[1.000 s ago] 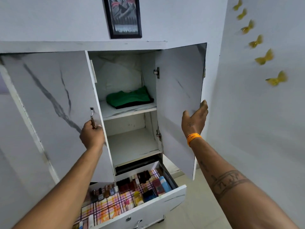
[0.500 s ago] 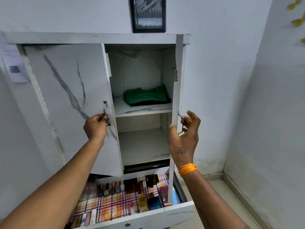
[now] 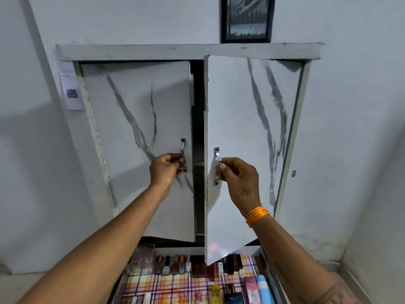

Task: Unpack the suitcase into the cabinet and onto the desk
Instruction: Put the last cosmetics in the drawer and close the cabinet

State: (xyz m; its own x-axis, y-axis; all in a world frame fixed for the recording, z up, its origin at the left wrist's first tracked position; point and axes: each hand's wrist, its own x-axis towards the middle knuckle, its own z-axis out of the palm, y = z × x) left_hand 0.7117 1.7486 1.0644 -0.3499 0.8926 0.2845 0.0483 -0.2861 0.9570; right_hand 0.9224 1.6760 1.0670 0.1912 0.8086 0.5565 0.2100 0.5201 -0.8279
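Marble-veined cabinet (image 3: 135,119) in white wall (image 3: 350,128)

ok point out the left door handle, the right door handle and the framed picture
left door handle (image 3: 182,145), head view, on the bare upper part of the metal bar above the hand
right door handle (image 3: 217,152), head view, on its upper end above the fingers
framed picture (image 3: 247,18), head view, on the print inside the black frame

both my arms reach forward and up, almost straight, the forearms bare. my left hand (image 3: 164,170) is a closed fist, knuckles to the camera, fingers curled around a handle. my right hand (image 3: 237,176) pinches the other handle between thumb and bent fingers. on the right wrist i see an orange band, above it a small tattoo.
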